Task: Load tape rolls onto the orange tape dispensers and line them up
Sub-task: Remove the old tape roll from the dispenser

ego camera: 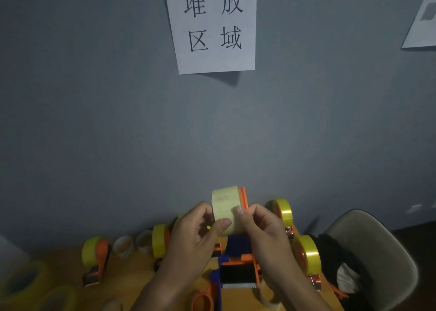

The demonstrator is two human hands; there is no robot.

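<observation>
pale yellow tape roll [224, 207], orange dispenser [244, 198]

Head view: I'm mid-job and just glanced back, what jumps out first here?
Both hands, left and right, hold a pale tape roll on an orange dispenser at bottom centre, thumbs pressed on the roll's face. Above it, a white paper sign with large black characters hangs on the grey wall. Loaded dispensers with yellow rolls sit on the wooden table, one at left and one at right.
</observation>
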